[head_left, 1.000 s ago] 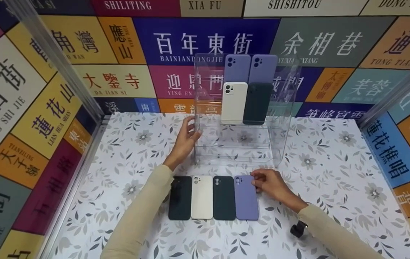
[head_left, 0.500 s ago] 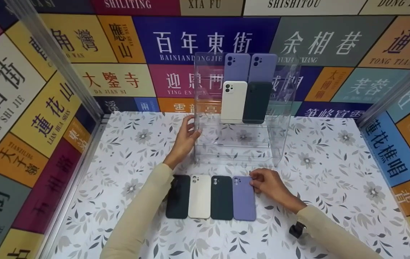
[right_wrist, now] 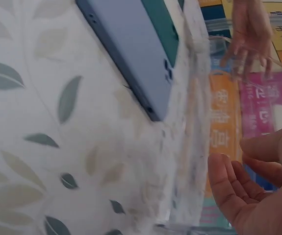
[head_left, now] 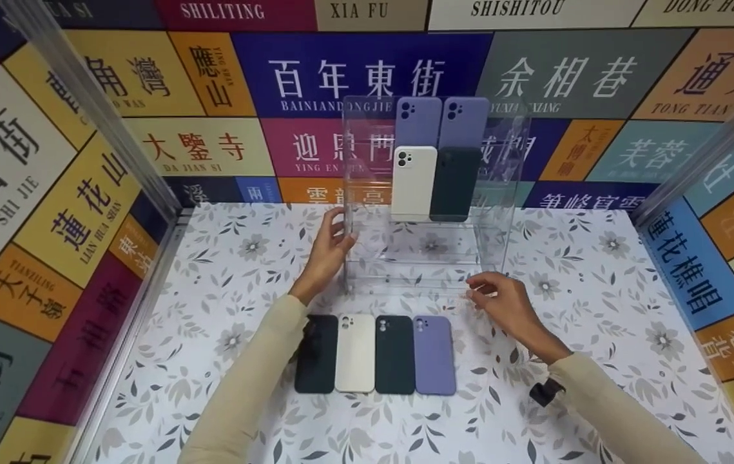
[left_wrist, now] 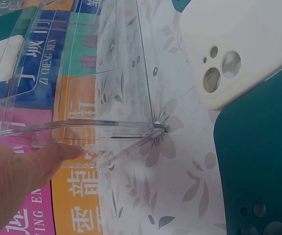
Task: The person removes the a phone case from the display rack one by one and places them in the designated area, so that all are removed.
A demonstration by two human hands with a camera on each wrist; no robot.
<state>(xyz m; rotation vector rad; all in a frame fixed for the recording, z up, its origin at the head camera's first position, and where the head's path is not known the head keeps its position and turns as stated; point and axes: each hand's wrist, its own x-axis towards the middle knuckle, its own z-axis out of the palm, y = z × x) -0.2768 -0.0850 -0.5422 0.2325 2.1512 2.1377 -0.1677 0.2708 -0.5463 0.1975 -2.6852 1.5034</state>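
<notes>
A clear acrylic display stand [head_left: 413,278] holds two purple phone cases [head_left: 418,122] behind a white phone case [head_left: 413,183] and a dark green one [head_left: 455,183]. My left hand [head_left: 325,251] pinches the stand's left side panel between thumb and fingers. On the table before the stand lies a row: a dark phone case [head_left: 316,354], a white phone case [head_left: 355,354], a dark green phone case [head_left: 395,354] and a purple phone case [head_left: 435,354]. My right hand [head_left: 502,299] hovers by the stand's front right corner, fingers loosely bent, holding nothing.
A white tablecloth [head_left: 553,412] with grey flowers and leaves covers the table. Walls of colourful street-name signs [head_left: 367,74] close in the back and both sides. Clear posts [head_left: 115,122] stand at the back corners.
My right hand has left the purple case in the row and moved up and slightly right, towards the stand's front corner. My left hand keeps its grip on the stand.
</notes>
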